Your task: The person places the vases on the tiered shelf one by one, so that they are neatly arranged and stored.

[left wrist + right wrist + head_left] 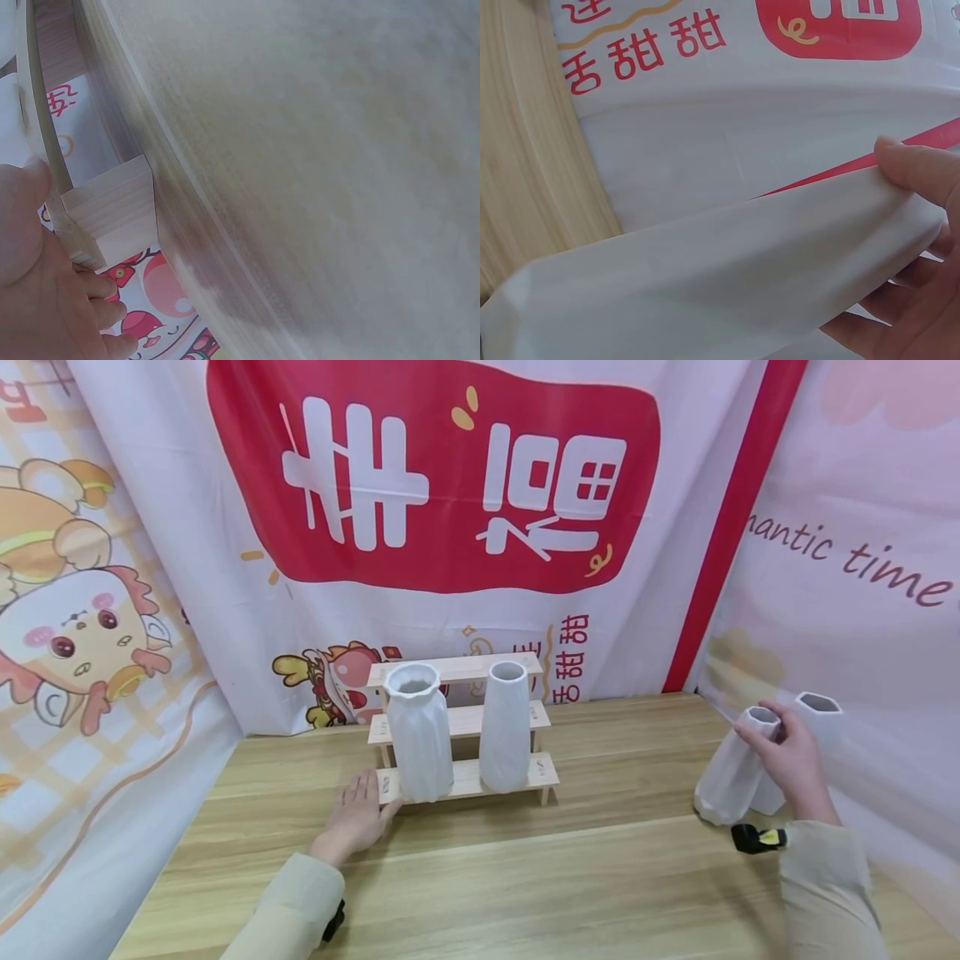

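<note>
My right hand [798, 756] grips a white faceted vase [731, 777] near its neck, thumb on one side and fingers on the other; the vase leans. Seen from the right wrist, the vase [705, 277] stretches away from the hand [922, 255]. A hexagonal-mouthed white vase [821, 714] stands right behind, partly hidden. My left hand [356, 818] rests against the left end of a three-step wooden rack [468, 781], fingers extended. The left wrist view has the thumb of this hand [52, 300] at the edge of the board [45, 112].
On the rack's lowest step stand a ruffled-mouth white vase [422, 739] and a tapered white vase [505, 731], side by side. The wooden table [540, 877] meets printed cloth [450, 610] behind and at both sides.
</note>
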Demonstrator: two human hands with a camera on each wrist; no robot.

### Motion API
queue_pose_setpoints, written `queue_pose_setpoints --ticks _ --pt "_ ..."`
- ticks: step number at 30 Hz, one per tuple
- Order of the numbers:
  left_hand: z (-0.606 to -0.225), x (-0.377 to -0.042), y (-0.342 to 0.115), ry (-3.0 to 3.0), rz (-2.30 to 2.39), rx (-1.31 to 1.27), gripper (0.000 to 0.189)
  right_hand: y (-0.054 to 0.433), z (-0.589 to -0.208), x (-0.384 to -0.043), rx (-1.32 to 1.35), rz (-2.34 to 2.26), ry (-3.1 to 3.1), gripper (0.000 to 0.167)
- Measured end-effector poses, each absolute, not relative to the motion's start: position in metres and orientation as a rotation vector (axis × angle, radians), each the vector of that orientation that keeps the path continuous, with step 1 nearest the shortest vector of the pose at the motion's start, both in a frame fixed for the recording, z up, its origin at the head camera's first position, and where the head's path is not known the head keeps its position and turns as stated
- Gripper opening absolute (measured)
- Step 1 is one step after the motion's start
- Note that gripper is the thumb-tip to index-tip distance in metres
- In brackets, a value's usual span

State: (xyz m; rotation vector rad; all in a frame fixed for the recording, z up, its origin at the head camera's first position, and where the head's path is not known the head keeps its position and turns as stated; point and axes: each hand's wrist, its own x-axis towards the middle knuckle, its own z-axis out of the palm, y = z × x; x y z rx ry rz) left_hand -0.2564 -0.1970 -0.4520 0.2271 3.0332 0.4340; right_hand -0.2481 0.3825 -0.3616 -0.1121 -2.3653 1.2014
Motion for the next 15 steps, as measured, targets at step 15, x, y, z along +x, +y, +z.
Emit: queue_pose_setpoints --ticks 15 --pt "-0.4502 -0.2558 -0.1966 3.031 0.448 0.226 0.076 0.3782 -0.3587 -0.2463 -0.157 1.209 -2.390 0.065"
